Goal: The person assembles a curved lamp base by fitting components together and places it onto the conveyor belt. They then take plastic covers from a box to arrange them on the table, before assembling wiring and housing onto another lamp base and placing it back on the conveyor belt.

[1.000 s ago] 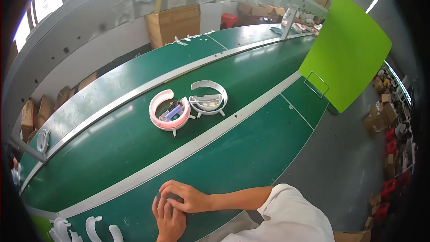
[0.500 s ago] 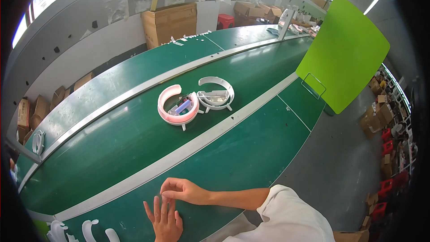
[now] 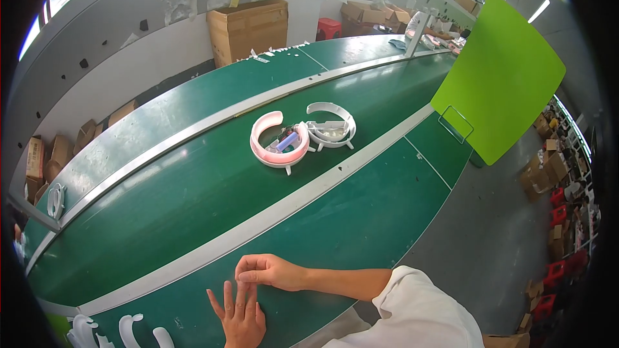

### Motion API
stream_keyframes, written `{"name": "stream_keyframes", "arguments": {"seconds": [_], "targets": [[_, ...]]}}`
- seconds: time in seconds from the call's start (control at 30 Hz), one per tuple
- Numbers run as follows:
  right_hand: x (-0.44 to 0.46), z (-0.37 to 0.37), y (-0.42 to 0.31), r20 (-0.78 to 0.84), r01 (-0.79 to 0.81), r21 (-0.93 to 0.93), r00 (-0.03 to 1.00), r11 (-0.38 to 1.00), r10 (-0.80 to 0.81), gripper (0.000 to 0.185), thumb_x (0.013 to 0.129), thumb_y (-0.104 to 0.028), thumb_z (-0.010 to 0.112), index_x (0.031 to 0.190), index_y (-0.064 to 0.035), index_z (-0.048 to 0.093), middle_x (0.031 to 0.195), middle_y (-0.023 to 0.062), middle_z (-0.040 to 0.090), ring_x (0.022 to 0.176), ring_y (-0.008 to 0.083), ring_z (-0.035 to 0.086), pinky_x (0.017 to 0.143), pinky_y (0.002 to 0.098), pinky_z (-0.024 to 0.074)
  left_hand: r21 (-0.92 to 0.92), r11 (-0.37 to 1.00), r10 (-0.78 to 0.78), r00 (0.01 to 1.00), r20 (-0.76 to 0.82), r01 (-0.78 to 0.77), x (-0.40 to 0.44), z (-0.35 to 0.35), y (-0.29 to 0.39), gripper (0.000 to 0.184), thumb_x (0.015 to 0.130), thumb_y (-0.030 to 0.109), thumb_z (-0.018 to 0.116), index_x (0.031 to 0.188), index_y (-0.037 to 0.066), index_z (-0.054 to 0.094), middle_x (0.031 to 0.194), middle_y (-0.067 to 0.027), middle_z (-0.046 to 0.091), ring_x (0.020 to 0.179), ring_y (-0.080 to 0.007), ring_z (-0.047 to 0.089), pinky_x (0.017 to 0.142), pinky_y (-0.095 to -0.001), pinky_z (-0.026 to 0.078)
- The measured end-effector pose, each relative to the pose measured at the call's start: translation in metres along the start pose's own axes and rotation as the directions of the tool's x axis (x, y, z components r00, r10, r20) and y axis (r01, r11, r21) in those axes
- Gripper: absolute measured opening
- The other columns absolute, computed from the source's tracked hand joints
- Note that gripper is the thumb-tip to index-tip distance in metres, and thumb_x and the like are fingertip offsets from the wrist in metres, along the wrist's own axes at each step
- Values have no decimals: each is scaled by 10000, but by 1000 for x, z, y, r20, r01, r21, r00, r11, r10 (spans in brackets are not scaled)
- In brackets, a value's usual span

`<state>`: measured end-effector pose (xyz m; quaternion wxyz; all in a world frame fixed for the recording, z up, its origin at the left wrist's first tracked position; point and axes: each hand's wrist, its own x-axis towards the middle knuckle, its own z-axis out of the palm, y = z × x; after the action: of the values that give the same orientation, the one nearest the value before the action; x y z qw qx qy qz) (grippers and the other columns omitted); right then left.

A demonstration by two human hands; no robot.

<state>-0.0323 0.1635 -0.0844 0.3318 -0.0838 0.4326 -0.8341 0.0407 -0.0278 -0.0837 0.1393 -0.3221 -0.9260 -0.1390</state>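
My left hand (image 3: 244, 319) is held over the near green table strip, fingers spread, with nothing in its palm. My right hand (image 3: 276, 272) reaches in from the right, its thumb and forefinger pinched together at a fingertip of my left hand. Anything small between them is too hard to see. Farther off on the green belt stands a C-shaped pink-and-white housing (image 3: 261, 145) on small feet, with a purple cylinder (image 3: 287, 142) and wires inside. Touching or close beside it is a similar white C-shaped housing (image 3: 349, 130) with a clear part inside.
Curved white pieces (image 3: 127, 332) lie at the near left corner. A bright green board (image 3: 500, 80) stands at the right end. Beyond the far table strip sits a cardboard box (image 3: 250, 33). Another white ring part (image 3: 56, 201) lies far left. Metal rails (image 3: 258, 219) edge the belt.
Both C-shaped housings have shifted to the right and slightly away along the belt. My hands keep nearly the same pose, the right still pinching at my left fingertip.
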Motion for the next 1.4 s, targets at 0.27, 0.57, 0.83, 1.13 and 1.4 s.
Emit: {"name": "stream_keyframes", "arguments": {"seconds": [0.27, 0.57, 0.83, 1.13, 1.4], "targets": [[32, 13, 24, -2, 32, 99, 999, 995, -32, 187, 969, -191, 632, 1071, -34, 618, 999, 36, 633, 965, 113, 616, 890, 294, 512, -25, 999, 32, 995, -98, -35, -18, 10, -39, 425, 822, 98, 630, 1238, 159, 570, 1447, -136, 465, 1451, -357, 278, 1127, -711, 126], [4, 1, 5, 32, -27, 260, 999, 965, 19, 109, 965, -98, 618, 1041, -22, 635, 1002, 73, 657, 954, 153, 646, 874, 298, 522, 54, 998, 18, 996, -88, -13, -10, 13, -11, 600, 780, 90, 689, 1350, 104, 502, 1503, -67, 444, 1485, -299, 228, 1113, -744, 54], [7, 0, 3, -20, -50, 226, 998, 973, 56, 62, 951, -62, 609, 996, -27, 634, 1033, 58, 596, 970, 155, 611, 833, 301, 514, 28, 1000, 17, 997, -69, -15, -12, 18, -14, 659, 805, 99, 683, 1421, 57, 450, 1486, -70, 468, 1481, -269, 253, 1117, -740, 57], [4, 26, 10, -10, 4, -75, 1000, 997, -5, 427, 926, -59, 642, 1314, -13, 471, 1353, 136, 510, 1271, 240, 506, 1086, 413, 414, -938, 163, -361, 903, 232, 306, -6, -31, -11, 306, 804, -123, 680, 1021, 37, 538, 1078, -116, 548, 1030, -211, 586, 920, -361, 498], [-5, 37, 18, 122, 54, -112, 992, 992, -40, 595, 887, -30, 674, 1417, -46, 402, 1551, 158, 267, 1463, 289, 266, 1190, 456, 270, -876, -300, -400, 784, 475, 378, 1, -51, -8, 255, 867, -119, 645, 953, 53, 478, 976, -61, 504, 857, -89, 530, 754, -251, 482]]}}
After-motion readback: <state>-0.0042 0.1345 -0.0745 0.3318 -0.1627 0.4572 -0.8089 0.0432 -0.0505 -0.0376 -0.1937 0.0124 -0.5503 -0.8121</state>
